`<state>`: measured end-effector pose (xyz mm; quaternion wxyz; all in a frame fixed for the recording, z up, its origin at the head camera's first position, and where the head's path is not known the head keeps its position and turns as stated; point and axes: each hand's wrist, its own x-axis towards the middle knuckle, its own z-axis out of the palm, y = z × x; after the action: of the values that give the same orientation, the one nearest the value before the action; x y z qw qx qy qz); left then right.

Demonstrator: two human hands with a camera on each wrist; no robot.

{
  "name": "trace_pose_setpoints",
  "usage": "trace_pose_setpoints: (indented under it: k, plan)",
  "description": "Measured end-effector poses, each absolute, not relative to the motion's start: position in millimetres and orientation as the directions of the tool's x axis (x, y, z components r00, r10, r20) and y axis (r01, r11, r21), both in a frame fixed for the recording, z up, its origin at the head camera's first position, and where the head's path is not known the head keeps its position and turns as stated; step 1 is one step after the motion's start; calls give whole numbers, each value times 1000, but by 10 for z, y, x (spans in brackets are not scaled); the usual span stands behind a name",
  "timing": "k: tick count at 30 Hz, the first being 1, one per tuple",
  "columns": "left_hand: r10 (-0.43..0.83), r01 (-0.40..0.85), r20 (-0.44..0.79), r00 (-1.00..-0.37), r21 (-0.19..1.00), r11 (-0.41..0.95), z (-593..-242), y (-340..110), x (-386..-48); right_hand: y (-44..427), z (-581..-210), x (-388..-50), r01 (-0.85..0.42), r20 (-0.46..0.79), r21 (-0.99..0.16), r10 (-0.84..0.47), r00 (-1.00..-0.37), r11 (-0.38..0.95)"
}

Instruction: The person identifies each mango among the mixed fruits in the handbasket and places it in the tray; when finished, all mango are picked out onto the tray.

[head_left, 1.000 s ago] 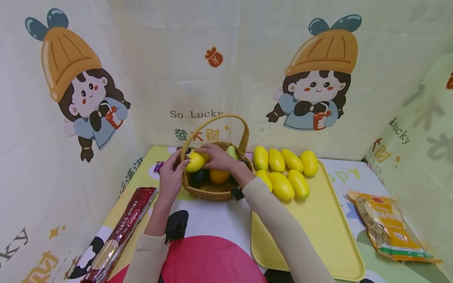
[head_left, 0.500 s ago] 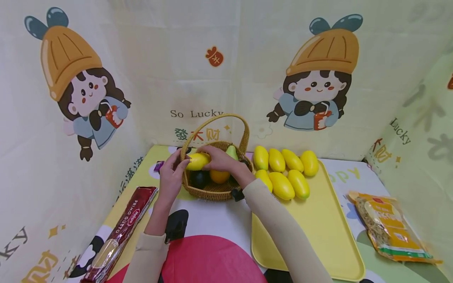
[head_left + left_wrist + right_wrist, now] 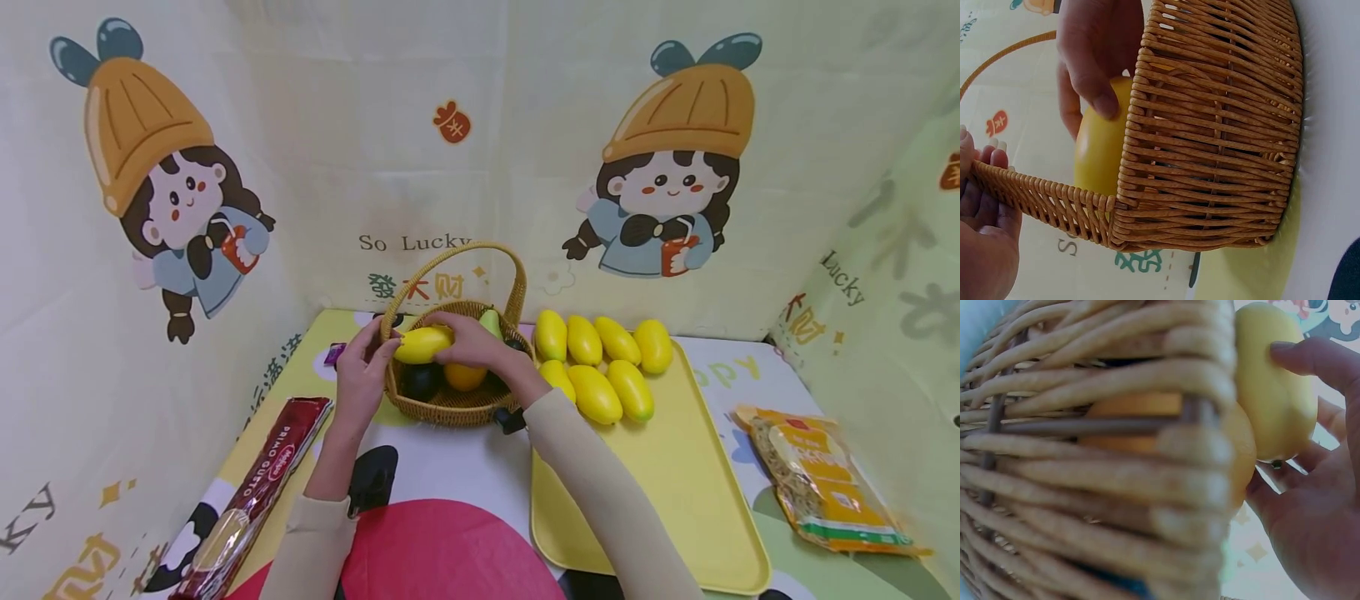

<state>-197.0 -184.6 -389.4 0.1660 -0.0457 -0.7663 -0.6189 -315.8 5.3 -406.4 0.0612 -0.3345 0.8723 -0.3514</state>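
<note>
A wicker basket [image 3: 450, 414] with a tall arched handle [image 3: 431, 264] stands near the back wall. My left hand [image 3: 360, 371] grips the handle's left base; the left wrist view shows its fingers [image 3: 988, 156] around the woven strip. My right hand [image 3: 468, 337] holds a yellow mango [image 3: 423, 344] above the basket's left side. In the right wrist view, thumb and fingers clasp that mango [image 3: 1275, 387] beside an orange [image 3: 1241, 456]. A dark round fruit [image 3: 422, 381], the orange [image 3: 465, 377] and a green pear-shaped fruit [image 3: 491, 322] lie inside, partly hidden by my right hand.
Right of the basket, several yellow mangoes [image 3: 596, 393] lie in two rows on a yellow tray [image 3: 645, 508]. A long dark red packet [image 3: 255, 500] rests at the left, near a small purple wrapper [image 3: 335, 354]. An orange snack bag [image 3: 828, 479] sits at the far right.
My right hand has shifted slightly right with the mango, which has turned to lie more level. The left hand stays at the handle.
</note>
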Motion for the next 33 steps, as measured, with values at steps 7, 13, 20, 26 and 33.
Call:
trace_pose_setpoints:
  k: [7, 13, 20, 26, 33]
  plan:
    - [-143, 298, 334, -932, 928, 224, -4129, -1896, -2098, 199, -4040, -3059, -518, 150, -672, -587, -795, 529]
    - [-156, 324, 368, -917, 912, 251, -4149, -1902, -2117, 382, -4031, -2998, -494, 193, -692, -525, -829, 527]
    - [-163, 302, 347, -924, 921, 247, -4137, -1902, -2113, 628, -4106, -2958, -480, 243, -706, -459, -855, 520]
    - [-163, 265, 309, -937, 933, 246, -4094, -1902, -2100, 823, -4157, -2887, -487, 298, -700, -406, -864, 523]
    - [-158, 244, 289, -944, 936, 254, -3890, -1844, -1976, 1036, -4200, -2754, -461, 298, -715, -368, -881, 526]
